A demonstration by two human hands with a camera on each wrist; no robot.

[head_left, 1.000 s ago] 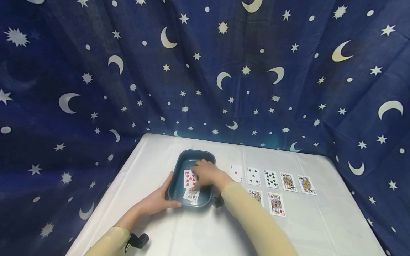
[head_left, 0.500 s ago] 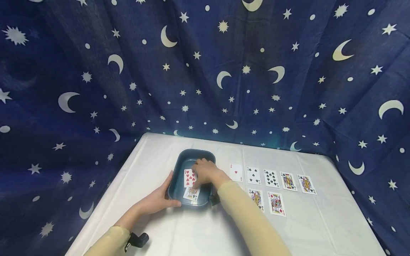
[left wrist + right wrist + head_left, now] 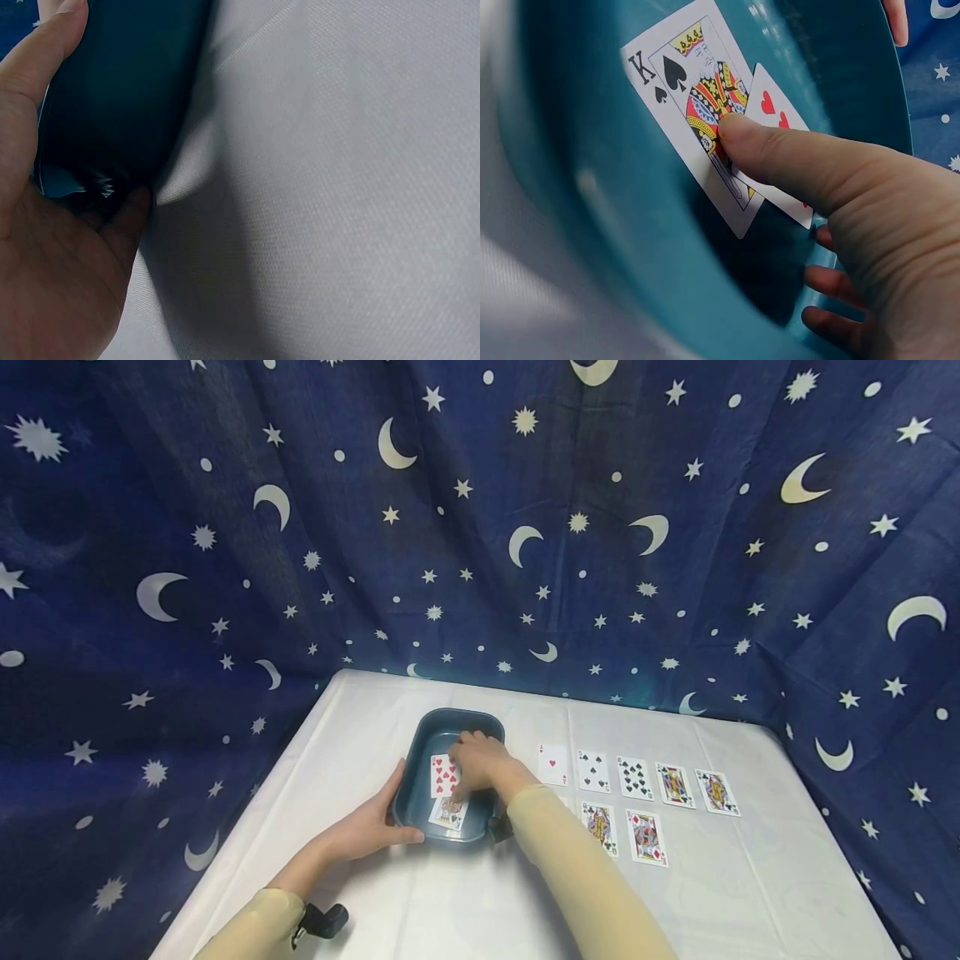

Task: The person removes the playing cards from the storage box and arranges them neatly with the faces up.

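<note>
Card pickup from teal tray (image 3: 420, 752): your left hand (image 3: 365, 831) clasps its rim, right hand (image 3: 480, 764) thumb presses king of spades (image 3: 694, 97); pinch, lift next.

Lighting evenly and softly from above, leaving the backdrop (image 3: 300, 527) dim and bowing toward the edges. Casting a broad shadow on the tablecloth (image 3: 337, 187) beside the tray (image 3: 120, 82). Blurring the tray rim and the right hand (image 3: 855, 217) up close, keeping the king of spades (image 3: 694, 105) sharp.
</note>
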